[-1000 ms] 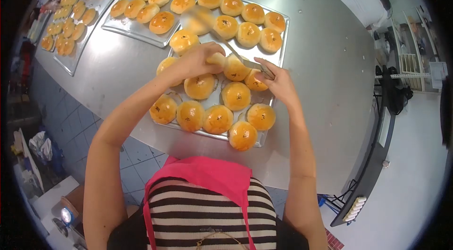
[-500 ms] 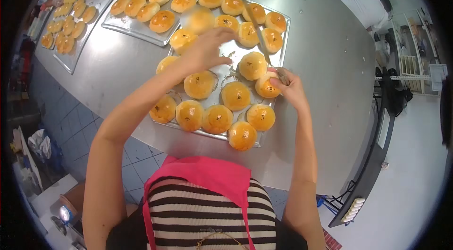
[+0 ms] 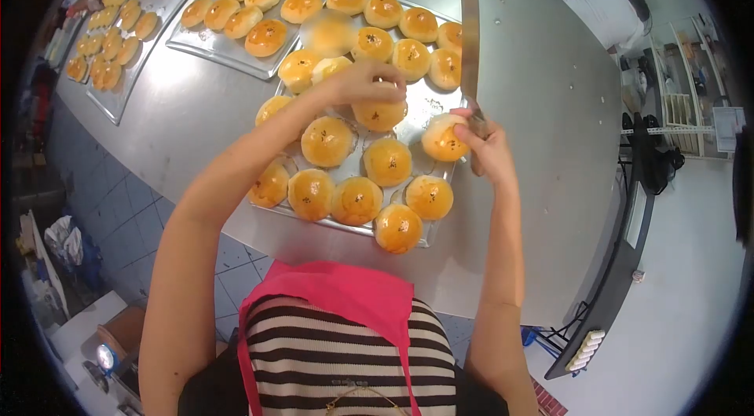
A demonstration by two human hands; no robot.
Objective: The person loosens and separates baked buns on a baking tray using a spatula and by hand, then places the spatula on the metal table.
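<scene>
Room: kitchen-like workspace; steel table (image 3: 542,188) across the view, tiled floor (image 3: 133,204) below on the left, shelving (image 3: 679,106) at right, a person in white (image 3: 601,14) near the table's far right edge.
Near tray: metal tray (image 3: 430,106) at the table's near side, set askew, loaded with glazed, seed-topped buns.
Right hand: clamped round the handle of a long knife (image 3: 470,35), thumb and fingertips also on a bun (image 3: 444,141).
Gripped bun: at the tray's right edge, just left of the right hand; whether lifted or resting, cannot tell.
Knife axis: lengthwise away from the wearer, nearly straight up the view; tip at the far end, blade alongside the tray's right side, partly covering an edge bun (image 3: 450,37).
Left hand: fingers bent and close together at the far side of the middle bun (image 3: 379,116); cannot tell whether they press or grip it.
Key relation: middle bun lies below the left fingers, left of the gripped bun and apart from it, tray metal showing between; left hand is nearer to it, blade well to the right.
In the way: a front bun (image 3: 387,162) just nearer the wearer; another bun (image 3: 330,69) tucked behind the left wrist.
Beyond: second tray (image 3: 224,57) of buns, upper left.
</scene>
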